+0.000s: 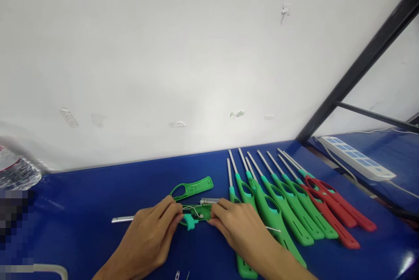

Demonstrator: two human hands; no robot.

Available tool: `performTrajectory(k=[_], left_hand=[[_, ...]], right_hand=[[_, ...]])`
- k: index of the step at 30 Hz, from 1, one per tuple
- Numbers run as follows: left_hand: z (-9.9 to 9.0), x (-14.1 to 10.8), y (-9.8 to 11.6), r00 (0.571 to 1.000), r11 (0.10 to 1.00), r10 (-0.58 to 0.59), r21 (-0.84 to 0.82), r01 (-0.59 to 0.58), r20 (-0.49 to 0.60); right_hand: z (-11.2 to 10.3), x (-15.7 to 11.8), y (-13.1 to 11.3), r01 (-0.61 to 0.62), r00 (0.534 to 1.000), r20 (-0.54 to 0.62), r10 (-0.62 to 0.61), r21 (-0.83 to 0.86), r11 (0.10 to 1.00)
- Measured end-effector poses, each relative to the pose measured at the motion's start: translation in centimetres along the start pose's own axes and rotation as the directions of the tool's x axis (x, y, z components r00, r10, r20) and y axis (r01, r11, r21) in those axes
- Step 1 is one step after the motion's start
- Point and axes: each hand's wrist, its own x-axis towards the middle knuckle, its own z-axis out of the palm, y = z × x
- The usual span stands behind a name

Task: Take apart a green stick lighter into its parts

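An opened green utility lighter (pixel 206 212) lies between my hands, with thin white wires showing inside its half shell. My left hand (pixel 150 229) is closed around its front end, and the metal tube (pixel 122 219) sticks out to the left. By those fingertips sits a teal trigger (pixel 189 221). My right hand (pixel 237 223) pinches the shell's right end. A clear and silvery cylinder-like part (pixel 208 201) lies along the shell's far edge, partly covered by my right fingers. Just beyond, the other green half shell (pixel 196 187) rests on the blue table, inner side up.
Several green lighters (pixel 296 221) and red lighters (pixel 340 210) lie in a row on the right. A thin pale rod (pixel 273 229) crosses near my right wrist. A power strip (pixel 358 157) sits beyond the dark metal post (pixel 327 107). A plastic bottle (pixel 18 171) is at left.
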Motion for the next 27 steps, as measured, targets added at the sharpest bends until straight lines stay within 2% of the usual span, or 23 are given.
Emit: performTrajectory(k=[4,8,11,19,23,27], left_hand=[[0.0,-0.2,0.6,0.998,1.0,0.024,-0.011,-0.023,0.061],[0.1,-0.2,-0.4,0.994,0.989,-0.078,0.129,0.067,0.082],[0.1,-0.1,-1.2,0.979,0.967,-0.153,0.223,0.12,0.138],[-0.2,0.0,-0.7,0.933,0.954,-0.207,0.272,0.126,0.295],[-0.6,0.1,-1.1,0.934,0.959,-0.186,0.264,0.104,0.305],[-0.7,0.2,-1.6,0.953,0.966,-0.154,0.244,0.089,0.261]], right_hand=[[-0.1,0.0,0.0,-0.01,1.0,0.01,0.01,-0.001,1.0],[-0.1,0.0,0.1,-0.007,1.0,0.014,0.007,0.002,1.0],[0.0,0.0,0.1,-0.007,1.0,0.013,0.007,0.005,1.0],[0.0,-0.2,0.0,-0.009,1.0,-0.01,0.009,0.016,1.0],[0.1,-0.2,0.1,-0.011,1.0,-0.015,0.011,0.017,1.0],[0.2,-0.2,0.1,-0.016,1.0,-0.023,0.016,0.019,1.0]])
